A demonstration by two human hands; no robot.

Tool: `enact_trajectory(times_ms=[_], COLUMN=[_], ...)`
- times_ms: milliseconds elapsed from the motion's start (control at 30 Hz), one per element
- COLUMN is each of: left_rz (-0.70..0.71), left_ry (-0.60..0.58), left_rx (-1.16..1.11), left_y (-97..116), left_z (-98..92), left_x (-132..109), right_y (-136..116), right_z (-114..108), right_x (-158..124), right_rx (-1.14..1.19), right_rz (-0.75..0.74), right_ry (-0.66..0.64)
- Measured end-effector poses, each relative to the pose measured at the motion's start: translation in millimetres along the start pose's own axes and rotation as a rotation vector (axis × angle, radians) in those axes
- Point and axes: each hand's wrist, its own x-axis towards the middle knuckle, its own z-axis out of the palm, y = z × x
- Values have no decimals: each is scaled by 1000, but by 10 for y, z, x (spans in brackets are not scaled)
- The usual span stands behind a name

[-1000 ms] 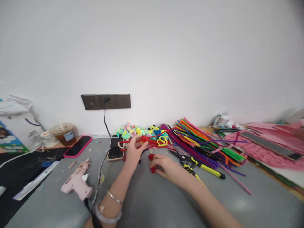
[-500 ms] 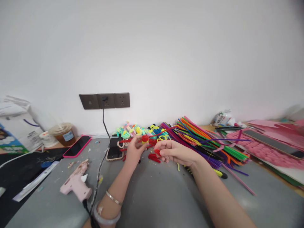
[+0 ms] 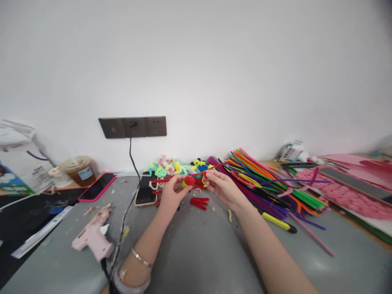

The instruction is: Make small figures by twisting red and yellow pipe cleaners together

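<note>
My left hand point(image 3: 171, 195) pinches a small red coiled pipe-cleaner piece point(image 3: 189, 180) with a bit of yellow behind it, held just above the grey table point(image 3: 199, 253). My right hand point(image 3: 225, 188) is closed beside it, its fingertips touching the right side of the same red piece. Long red pipe-cleaner stems stick out left and right from the piece. A few short red pipe-cleaner bits point(image 3: 199, 201) lie on the table below the hands.
A big pile of coloured pipe cleaners point(image 3: 266, 179) spreads to the right, with yellow-handled pliers point(image 3: 277, 222) at its near edge. A pink glue gun point(image 3: 92, 234) lies at left, its cord running up to a wall socket point(image 3: 132, 126). Two phones point(image 3: 96, 187) point(image 3: 143, 195), a drink cup point(image 3: 78, 169) and pink sheets point(image 3: 346, 192) surround them.
My right hand lifted from the table, where it touched red bits, and came up to meet the red piece in my left hand. The left hand stayed nearly still.
</note>
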Motion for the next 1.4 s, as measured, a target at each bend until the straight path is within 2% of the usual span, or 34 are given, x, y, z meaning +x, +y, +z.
enact_trajectory(times_ms=[100, 233, 467, 800, 933, 1167, 1400], left_rz=[7, 24, 74, 63, 42, -15, -30], left_ry=[-20, -14, -14, -4, -13, -32, -55], left_rx=[60, 112, 176, 173, 163, 19, -39], left_y=[7, 7, 7, 12, 46, 42, 30], left_z=[6, 16, 16, 20, 25, 37, 41], left_x=[-11, -24, -26, -38, -47, -47, -54], right_y=[46, 113, 166, 162, 187, 198, 207], right_z=[-24, -33, 27, 50, 51, -40, -3], right_x=[23, 28, 13, -7, 12, 72, 57], right_rx=[-74, -165, -136, -106, -95, -80, -91], right_rz=[-42, -69, -49, -65, -68, -103, -75], right_ry=[44, 38, 27, 25, 30, 136, 95])
